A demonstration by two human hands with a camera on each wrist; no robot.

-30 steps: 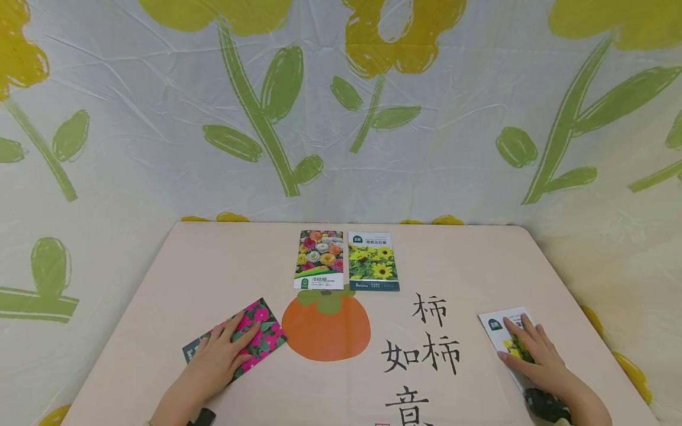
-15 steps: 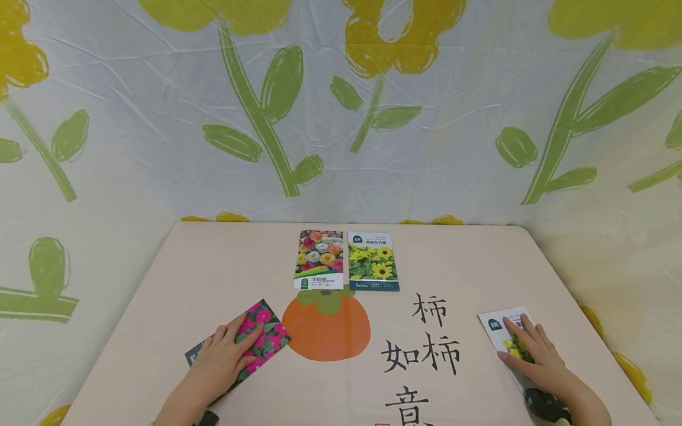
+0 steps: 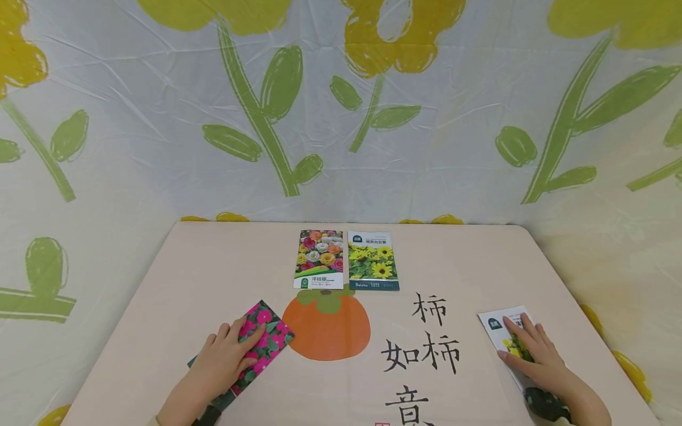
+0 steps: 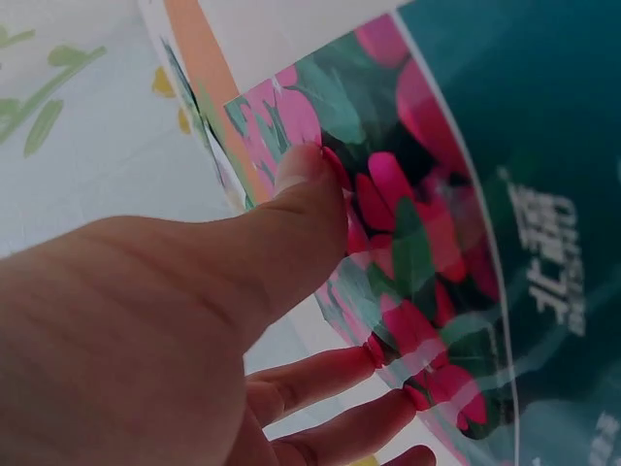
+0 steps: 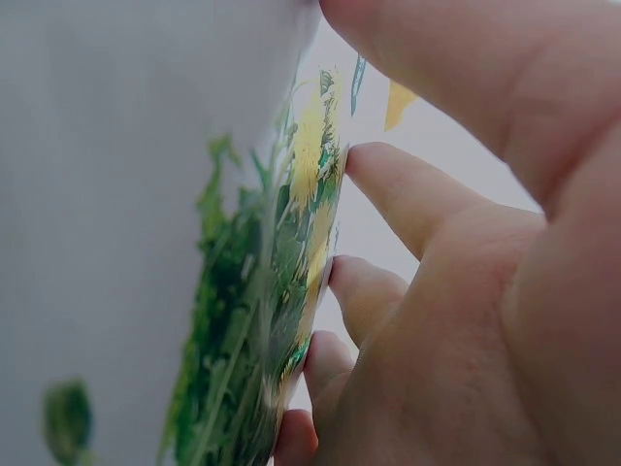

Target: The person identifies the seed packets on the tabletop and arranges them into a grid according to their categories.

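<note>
At the left of the table in the head view, my left hand (image 3: 224, 358) lies with spread fingers on a seed packet (image 3: 277, 337) printed with pink flowers. In the left wrist view its thumb (image 4: 310, 180) and fingertips press the glossy picture side, and the packet's dark green band (image 4: 553, 146) fills the right. Over at the right, my right hand (image 3: 540, 355) rests on a white seed packet (image 3: 495, 331) printed with yellow flowers and partly covers it. Its fingertips touch the packet face (image 5: 301, 214) in the right wrist view.
Two more seed packets stand side by side farther back: one with mixed roses-like blooms (image 3: 319, 254), one with yellow sunflowers (image 3: 373, 260). The tablecloth (image 3: 240, 260) bears a printed persimmon (image 3: 326, 328) and black characters. A flower-print curtain (image 3: 453, 165) rises behind the table.
My left hand has shifted slightly right, sliding and turning the pink-flower packet so that its lower end swings toward the front. The right hand and the other packets stay put.
</note>
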